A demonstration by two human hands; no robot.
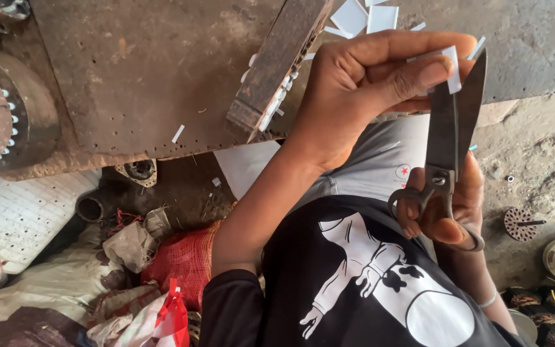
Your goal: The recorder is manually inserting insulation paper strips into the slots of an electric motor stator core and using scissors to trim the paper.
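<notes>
Head view: left hand (pixel 361 83) fingers pinch a white strip (pixel 452 67); right hand (pixel 448 205) fingers grip scissors (pixel 448 138)

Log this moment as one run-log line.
left hand: pinches white paper strip | right hand: grips scissors, blades on strip | cut white pieces on workbench

A rusty metal table (pixel 142 77) spans the far side, a dark wooden block (pixel 277 64) lying on it with white paper pieces (pixel 364 16) beyond. Far left sits a round motor stator (pixel 1 109). Near left lie a red mesh sack (pixel 184 260) and a white perforated panel (pixel 27 212).
</notes>
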